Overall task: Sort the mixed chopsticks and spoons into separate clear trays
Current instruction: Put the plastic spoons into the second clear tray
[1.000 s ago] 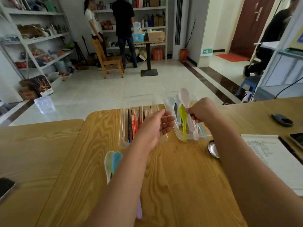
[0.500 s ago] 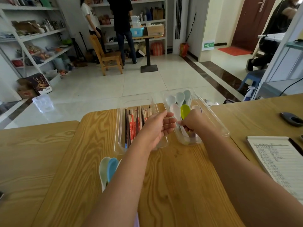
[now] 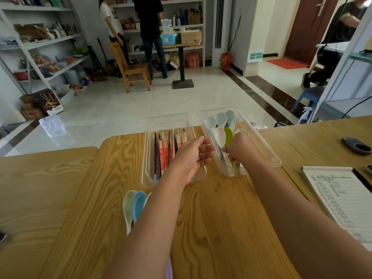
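Comparing this moment with one second earlier, the right hand [image 3: 240, 148] is lower. Then it held the pink spoon [image 3: 219, 135] raised above the spoon tray [image 3: 268, 152], bowl up. Now the pink spoon lies inside the spoon tray, bowl toward the tray's far end, just beside the green spoon [image 3: 228, 135]. The right hand stays in the near half of the spoon tray, fingers curled round the pink spoon's handle. Pale blue-grey spoons [image 3: 221, 118] lie at the far end of the same tray. The left hand [image 3: 193, 158] remains just left of the spoon tray, palm inward, fingers straight and holding nothing. It hovers over the chopstick tray [image 3: 148, 158], which stands just left of the spoon tray and holds the chopsticks [image 3: 165, 152]. Unsorted spoons [image 3: 133, 206], one white and one blue, lie on the table [image 3: 211, 218] nearer the person than the spoon tray, partly hidden by the left forearm. A notepad [image 3: 340, 198] lies right of the spoon tray.
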